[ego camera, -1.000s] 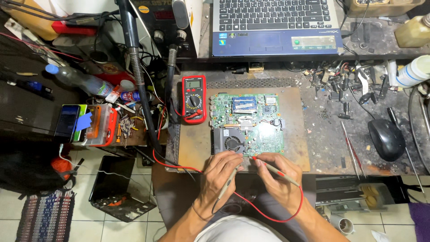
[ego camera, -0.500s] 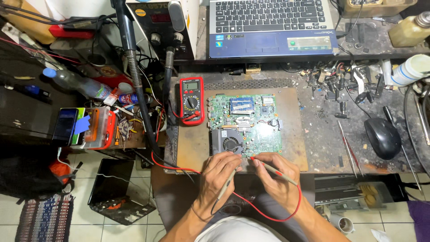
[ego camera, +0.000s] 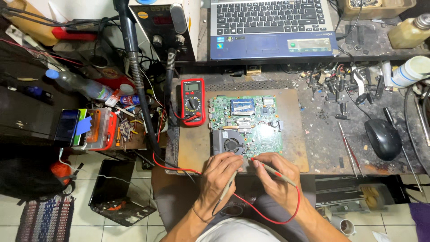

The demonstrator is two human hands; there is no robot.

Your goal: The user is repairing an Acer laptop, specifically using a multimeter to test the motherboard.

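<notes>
A green laptop circuit board (ego camera: 251, 121) with a round fan lies on a brown mat (ego camera: 295, 130). My left hand (ego camera: 219, 177) grips a black test probe (ego camera: 229, 183) whose tip meets the board's near edge. In my right hand (ego camera: 275, 177) is a red test probe (ego camera: 273, 169), its tip touching the same edge just right of the fan. A red lead (ego camera: 268, 219) loops under my wrists. Left of the board stands a red multimeter (ego camera: 193, 101) with its dial and screen facing up.
An open laptop (ego camera: 271, 27) sits on the shelf behind. A soldering station (ego camera: 165, 27) with black hoses stands at the back left. A black mouse (ego camera: 383, 139), tweezers (ego camera: 347, 150), loose screws, bottles and a phone (ego camera: 67, 127) crowd the bench sides.
Both hands stay on the probes at the board's near edge. The view has shifted slightly; nothing else moved.
</notes>
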